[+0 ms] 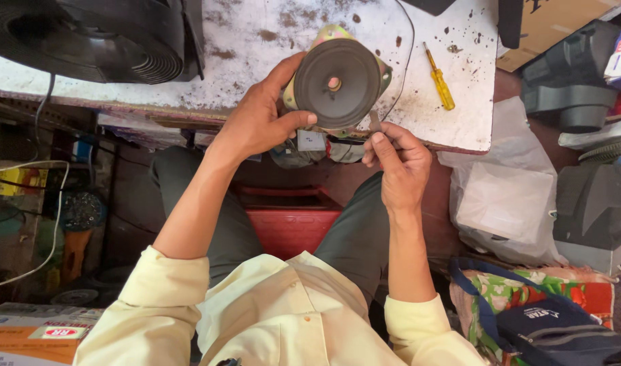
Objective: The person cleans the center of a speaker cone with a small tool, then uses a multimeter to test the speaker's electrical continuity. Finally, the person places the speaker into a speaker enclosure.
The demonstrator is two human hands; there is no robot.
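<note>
A round speaker (pixel 336 83) with a dark cone and a yellowish metal frame is held up over the near edge of the worn white table (pixel 256 41). My left hand (pixel 259 118) grips its left rim, thumb on the cone's lower edge. My right hand (pixel 398 163) sits just below and to the right, pinching a small thin metal tool (pixel 375 123) whose tip points up at the speaker's lower rim. A thin wire (pixel 406 61) loops from the speaker across the table.
A yellow-handled screwdriver (pixel 439 83) lies on the table to the right. A black fan (pixel 93 37) stands at the top left. A red crate (pixel 290 224) sits between my knees. White plastic bags (pixel 507 196), a cardboard box (pixel 547 24) and a patterned bag (pixel 547 305) crowd the right.
</note>
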